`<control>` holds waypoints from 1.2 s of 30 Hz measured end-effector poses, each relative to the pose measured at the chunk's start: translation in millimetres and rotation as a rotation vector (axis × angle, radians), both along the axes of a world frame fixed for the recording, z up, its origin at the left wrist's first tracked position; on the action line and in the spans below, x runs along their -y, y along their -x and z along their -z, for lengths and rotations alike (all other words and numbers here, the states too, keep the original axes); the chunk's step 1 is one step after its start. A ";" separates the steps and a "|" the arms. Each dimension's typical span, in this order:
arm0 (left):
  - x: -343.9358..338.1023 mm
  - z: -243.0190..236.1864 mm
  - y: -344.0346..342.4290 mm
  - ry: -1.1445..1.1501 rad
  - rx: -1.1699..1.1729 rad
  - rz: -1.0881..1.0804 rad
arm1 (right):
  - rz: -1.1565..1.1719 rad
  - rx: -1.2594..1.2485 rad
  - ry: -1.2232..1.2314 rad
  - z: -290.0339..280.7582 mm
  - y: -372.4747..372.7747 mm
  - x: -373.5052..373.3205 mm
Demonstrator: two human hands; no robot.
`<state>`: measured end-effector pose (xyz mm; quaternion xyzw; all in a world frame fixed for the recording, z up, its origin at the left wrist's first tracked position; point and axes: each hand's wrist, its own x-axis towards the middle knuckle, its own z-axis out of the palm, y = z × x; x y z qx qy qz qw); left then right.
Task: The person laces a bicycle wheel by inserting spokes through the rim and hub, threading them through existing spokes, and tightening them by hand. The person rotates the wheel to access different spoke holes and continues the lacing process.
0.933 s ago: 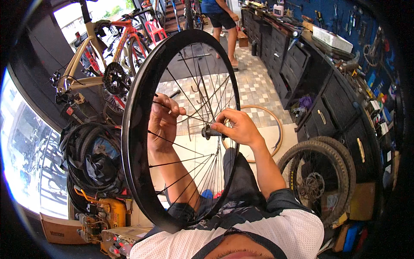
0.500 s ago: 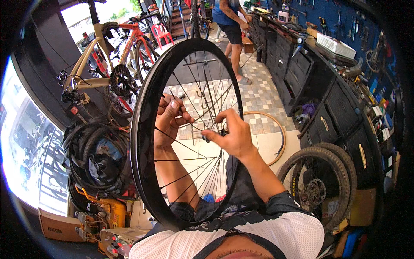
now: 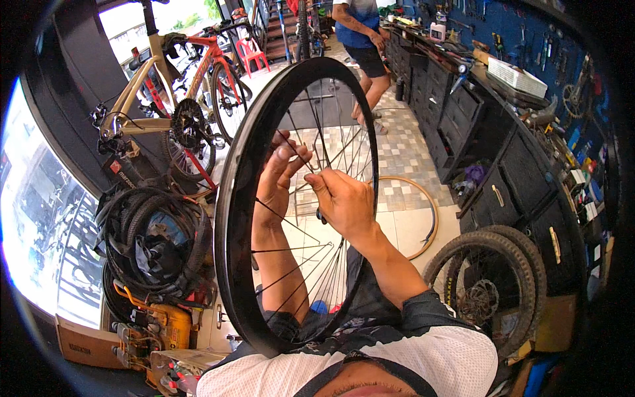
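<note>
Since a moment ago, your wheel (image 3: 233, 198) has swung left and your hands have climbed from the hub toward the upper spokes.

Your left hand (image 3: 278, 173) stands inside the rim, fingers (image 3: 293, 154) loosely curled on a spoke (image 3: 329, 156); your right hand (image 3: 344, 200) pinches shut on the same spoke just beside them. Most spokes look laced, some near your fingers seem slack, so tightening likely remains. Well beyond your fingers, a white basket (image 3: 516, 76) sits on the table (image 3: 486, 66); its contents are hidden.

Both forearms raised, left hand (image 3: 278, 175) and right hand (image 3: 344, 198) with fingertips pinched together
</note>
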<state>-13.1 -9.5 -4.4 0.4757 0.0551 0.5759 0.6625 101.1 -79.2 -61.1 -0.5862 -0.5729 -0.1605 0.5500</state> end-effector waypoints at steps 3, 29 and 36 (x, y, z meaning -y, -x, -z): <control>-13.7 16.1 -0.9 -0.031 0.032 -0.008 | -0.017 -0.019 -0.057 1.4 -1.7 1.2; -34.2 10.8 -20.5 -0.050 -0.159 -0.027 | 0.041 -0.010 -0.011 7.4 -0.3 17.1; -49.7 24.8 -32.1 -0.018 -0.158 -0.118 | -0.138 -0.172 -0.080 27.2 -34.9 59.6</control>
